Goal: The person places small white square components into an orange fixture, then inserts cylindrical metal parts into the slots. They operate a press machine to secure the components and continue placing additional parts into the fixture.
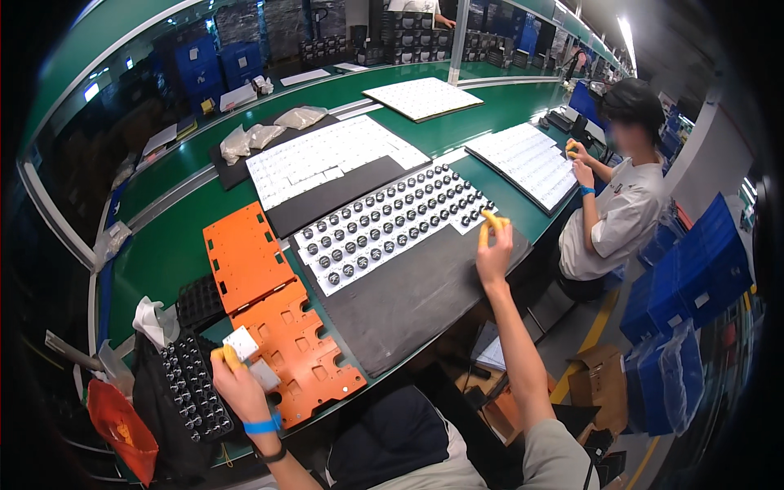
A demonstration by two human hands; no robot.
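Note:
My left hand (237,390), in yellow finger covers and with a blue wristband, pinches a small white square piece (240,342) over the left edge of an orange fixture plate (282,331). A greyish flat piece (265,376) shows beside its fingers. Yellow-covered fingers of my right hand (495,251) are curled together at the right end of a white sheet (320,276) carrying rows of black round parts (376,233). Whatever lies between those fingertips, if anything, is hidden. Left of my left hand is a black tray (194,392) of shiny parts.
A dark mat (400,294) lies before the sheet; another orange plate (243,253) adjoins the fixture. Farther back are white sheets (335,159) and plastic bags (300,118). At right, a co-worker (616,196) handles another white board (527,163). Blue bins (686,278) stand behind.

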